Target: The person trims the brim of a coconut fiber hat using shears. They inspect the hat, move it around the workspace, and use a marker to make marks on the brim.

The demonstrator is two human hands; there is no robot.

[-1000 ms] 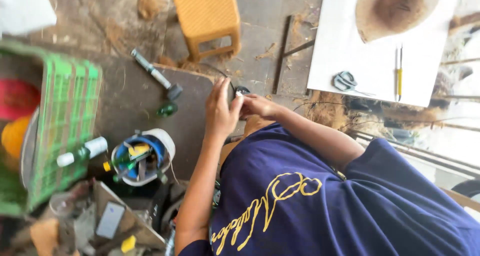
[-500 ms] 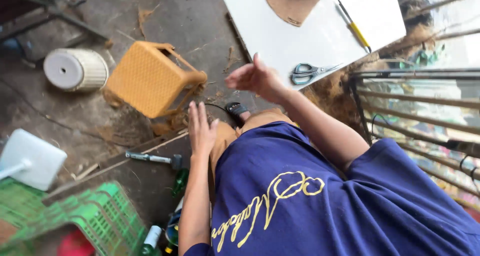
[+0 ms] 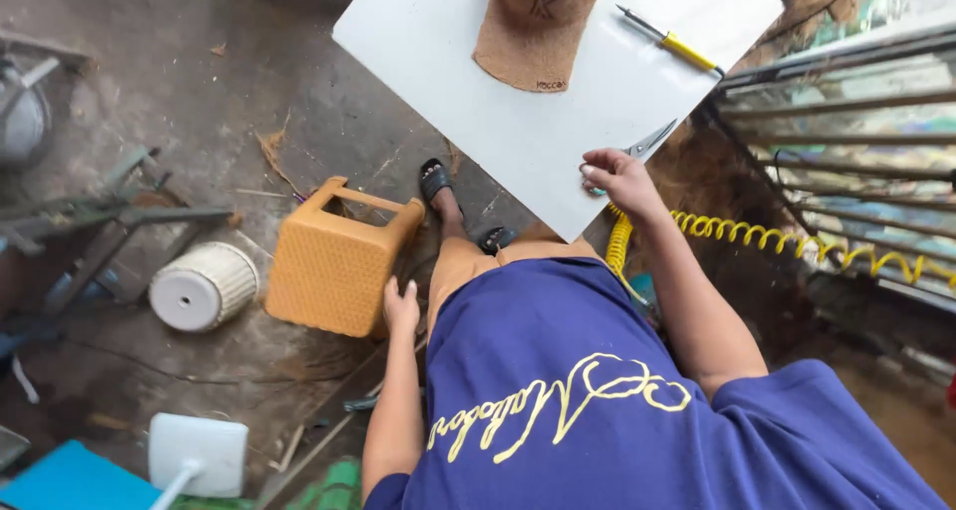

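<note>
Scissors lie on the white board, at its near edge, and my right hand is on top of their handle end. Only the grey blades show, poking out past my knuckles toward the far side. The fingers are curled down over the handles, but I cannot tell whether they are through the loops or just resting on them, so I would call this the taking-up step, with the grasp not yet sure. The next move, as I judge it, calls for seating the fingers properly in the loops and lifting straight up, because the pair sits so close to the board's edge that a sideways drag could push it off.

My left hand is low at my other side, flat and loose with its fingertips against the near side of the orange plastic stool (holding nothing, as far as I can see).

Beyond my right hand, further up the board, lie a brown fibre cap and a yellow-handled tool, both well apart from the scissors. A yellow coiled hose runs off to the right, below my wrist.

The scissor handles are hidden under my palm, the cap is cut off by the top of the view, and I cannot make out what kind of tool the yellow-handled one is. My shirt covers my lap and most of my legs.
</note>
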